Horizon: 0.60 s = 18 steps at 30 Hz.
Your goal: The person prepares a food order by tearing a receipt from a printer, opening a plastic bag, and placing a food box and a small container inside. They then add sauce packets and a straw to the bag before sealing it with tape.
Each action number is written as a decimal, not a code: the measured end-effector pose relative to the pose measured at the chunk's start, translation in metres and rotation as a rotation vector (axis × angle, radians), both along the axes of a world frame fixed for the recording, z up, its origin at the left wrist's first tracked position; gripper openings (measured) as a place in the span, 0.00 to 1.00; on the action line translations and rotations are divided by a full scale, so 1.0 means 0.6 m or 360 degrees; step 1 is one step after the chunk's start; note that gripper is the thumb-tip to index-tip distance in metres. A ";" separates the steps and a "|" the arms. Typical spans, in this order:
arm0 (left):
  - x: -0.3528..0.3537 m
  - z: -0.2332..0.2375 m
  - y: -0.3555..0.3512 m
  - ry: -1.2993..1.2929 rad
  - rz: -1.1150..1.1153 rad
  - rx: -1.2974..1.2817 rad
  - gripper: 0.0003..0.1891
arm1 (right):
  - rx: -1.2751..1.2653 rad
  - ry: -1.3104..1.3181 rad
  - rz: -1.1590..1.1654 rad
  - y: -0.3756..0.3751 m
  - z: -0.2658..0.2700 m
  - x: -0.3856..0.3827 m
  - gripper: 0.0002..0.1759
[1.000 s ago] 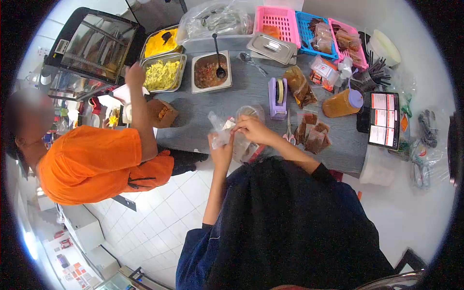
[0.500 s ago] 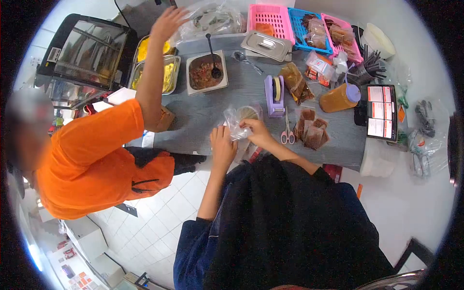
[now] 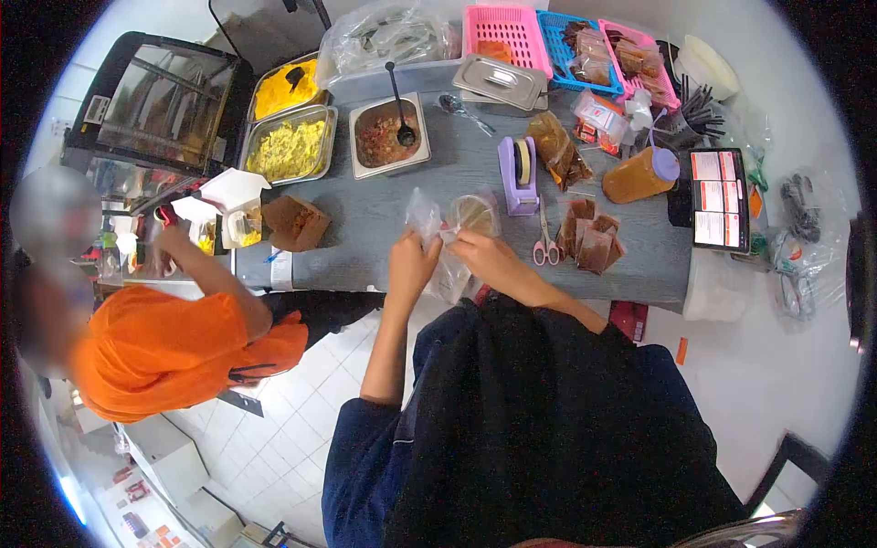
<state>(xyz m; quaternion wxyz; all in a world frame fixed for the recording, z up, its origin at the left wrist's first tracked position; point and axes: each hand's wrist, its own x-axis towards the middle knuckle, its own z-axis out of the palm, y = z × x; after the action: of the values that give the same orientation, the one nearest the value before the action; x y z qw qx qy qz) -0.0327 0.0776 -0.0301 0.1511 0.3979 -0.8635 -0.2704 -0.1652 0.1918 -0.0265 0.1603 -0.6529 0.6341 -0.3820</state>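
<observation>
A clear plastic bag (image 3: 422, 210) is stretched between my hands at the table's front edge. My left hand (image 3: 413, 262) is closed on its left side. The fingers of my right hand (image 3: 489, 262) pinch the bag on the right. Just beyond the right hand sits a round container (image 3: 473, 214), seen through clear plastic; its contents are hard to make out. To the right lie scissors (image 3: 546, 248) with pink handles, a purple tape dispenser (image 3: 520, 183) and several small brown sachets (image 3: 598, 245).
On the left, a co-worker in an orange shirt (image 3: 164, 352) reaches toward open boxes (image 3: 233, 190). Behind stand a yellow-food tray (image 3: 289, 151), a steel pan with a black ladle (image 3: 406, 135) and a pink basket (image 3: 507, 41). An orange-brown bottle (image 3: 635, 178) and a tablet (image 3: 719, 199) are rightward.
My left hand has shifted slightly left and the bag now spreads wider between my hands. The co-worker's arm has come down from the back trays to the boxes on the left.
</observation>
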 end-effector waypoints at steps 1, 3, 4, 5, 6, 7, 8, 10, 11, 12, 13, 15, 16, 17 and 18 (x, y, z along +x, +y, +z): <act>0.000 -0.002 -0.007 -0.0085 0.0000 0.0057 0.19 | 0.0021 0.0070 0.0032 0.001 0.006 0.002 0.08; -0.001 -0.002 -0.021 -0.0207 -0.0034 0.0232 0.22 | -0.0003 0.0239 0.0056 0.001 -0.002 0.006 0.09; 0.000 -0.001 -0.029 -0.0246 -0.0066 0.0348 0.23 | -0.0015 0.0322 0.0070 0.001 -0.004 0.008 0.09; 0.000 -0.001 -0.036 -0.0286 -0.0097 0.0463 0.25 | -0.0092 0.0370 0.0113 -0.001 -0.001 0.010 0.10; -0.001 -0.005 -0.042 -0.0292 -0.0094 0.0512 0.25 | -0.0169 0.0418 0.0156 -0.003 0.006 0.010 0.10; -0.002 -0.013 -0.047 -0.0299 -0.0093 0.0562 0.25 | -0.0245 0.0466 0.0198 -0.006 0.010 0.010 0.11; -0.004 -0.015 -0.051 -0.0305 -0.0093 0.0611 0.25 | -0.0248 0.0513 0.0256 -0.009 0.009 0.012 0.11; -0.006 -0.019 -0.054 -0.0292 -0.0148 0.0554 0.25 | -0.0252 0.0607 0.0369 -0.014 0.004 0.013 0.11; -0.007 -0.019 -0.055 -0.0284 -0.0174 0.0525 0.25 | -0.0241 0.0638 0.0409 -0.017 0.002 0.011 0.11; -0.007 -0.020 -0.057 -0.0267 -0.0181 0.0583 0.25 | -0.0231 0.0667 0.0452 -0.020 0.000 0.009 0.11; -0.007 -0.022 -0.059 -0.0251 -0.0186 0.0642 0.26 | -0.0220 0.0696 0.0496 -0.022 -0.003 0.008 0.11; -0.004 -0.028 -0.060 -0.0248 -0.0172 0.0687 0.25 | -0.0201 0.0710 0.0523 -0.028 -0.011 0.009 0.10; -0.003 -0.032 -0.059 -0.0261 -0.0153 0.0674 0.24 | -0.0191 0.0717 0.0538 -0.029 -0.016 0.010 0.10; -0.005 -0.025 -0.055 -0.0273 -0.0133 0.0661 0.24 | -0.0261 0.0666 0.0495 -0.027 -0.015 0.010 0.09; -0.004 -0.017 -0.050 -0.0151 -0.0073 0.0819 0.21 | -0.0332 0.0615 0.0454 -0.021 -0.015 0.008 0.09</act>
<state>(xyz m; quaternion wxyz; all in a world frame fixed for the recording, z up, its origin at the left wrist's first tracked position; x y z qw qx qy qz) -0.0350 0.0474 -0.0401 -0.0020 0.4159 -0.7812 -0.4656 -0.1604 0.1789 -0.0357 0.0200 -0.8095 0.5117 -0.2871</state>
